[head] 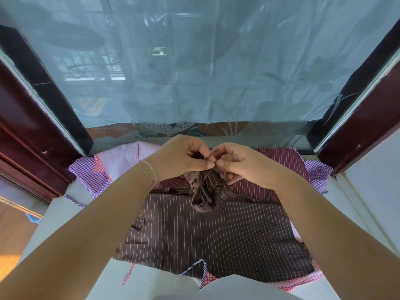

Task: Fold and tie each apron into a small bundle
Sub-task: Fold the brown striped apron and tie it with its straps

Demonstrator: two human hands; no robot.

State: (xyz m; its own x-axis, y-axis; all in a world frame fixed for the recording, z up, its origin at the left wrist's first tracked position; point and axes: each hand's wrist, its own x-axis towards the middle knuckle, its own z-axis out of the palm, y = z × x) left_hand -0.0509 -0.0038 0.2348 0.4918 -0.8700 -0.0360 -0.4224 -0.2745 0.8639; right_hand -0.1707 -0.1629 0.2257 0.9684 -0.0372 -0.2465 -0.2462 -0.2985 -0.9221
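A: Two hands meet over the cloth; what do they hold?

B: The left hand (184,158) and the right hand (240,164) each pinch the top of a scrunched brown striped bundle (206,191); thumbs and forefingers nearly touch; the strap or knot between them is hidden by the fingers, so I cannot tell if it is tied.

A: Where does the bundle sit?

B: It hangs from the hands just above a flat brown striped apron (212,234); a maroon striped apron (277,161) lies beyond, with pink cloth (127,161) and purple checked cloth (91,176) under it at the edges; how many layers, hard to say.

A: And the surface?

B: A pale tabletop (155,276) set against a window (194,72) covered with cloudy film; dark red frames (26,118) at both sides; the view outside is blurred; a blue-and-white cord (200,266) pokes out at the near edge.
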